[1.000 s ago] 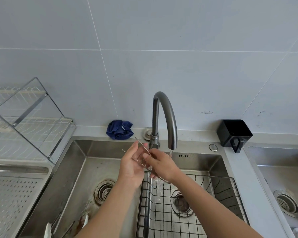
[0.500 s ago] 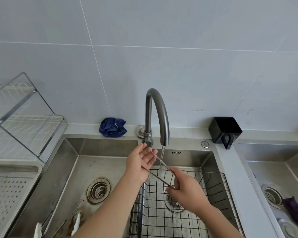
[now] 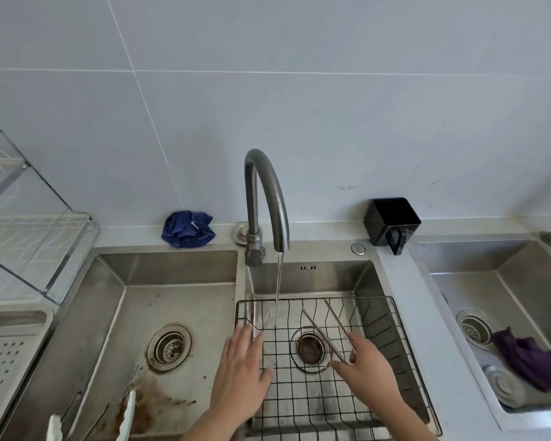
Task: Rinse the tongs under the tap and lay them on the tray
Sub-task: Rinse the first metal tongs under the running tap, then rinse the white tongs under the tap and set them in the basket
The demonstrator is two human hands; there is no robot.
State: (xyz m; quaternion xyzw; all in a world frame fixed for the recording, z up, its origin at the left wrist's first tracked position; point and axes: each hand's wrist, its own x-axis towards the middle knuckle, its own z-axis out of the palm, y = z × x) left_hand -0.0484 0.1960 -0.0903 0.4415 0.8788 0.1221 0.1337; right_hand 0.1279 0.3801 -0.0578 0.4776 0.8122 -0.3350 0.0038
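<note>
So the tap [image 3: 264,192] is on, a thin stream of water [image 3: 278,281] dropping into the right basin of the double sink [image 3: 178,272] and landing at the back left of the black wire basket [image 3: 395,338] sitting in it. The right hand [image 3: 368,367] has the tongs [image 3: 326,326] pinched between thumb and fingers near their joined end. The two thin metal arms angle up and away from the hand and spread apart at the far tips. They hang over the basket, roughly above the drain, just to the right of the stream and not in it. The left hand [image 3: 240,374] has nothing in it: palm down, fingers straight and slightly spread over the left rim of the basket, and a bit blurry. The tray [image 3: 4,361], a pale perforated one, sits way off at the left edge of the surface, well apart from the tongs, with a wire dish rack [image 3: 29,230] behind it. A crumpled blue cloth [image 3: 187,229] sits left of the tap base, a black holder [image 3: 392,221] on the ledge to the right, and a purple cloth [image 3: 535,361] in the separate sink at far right.
</note>
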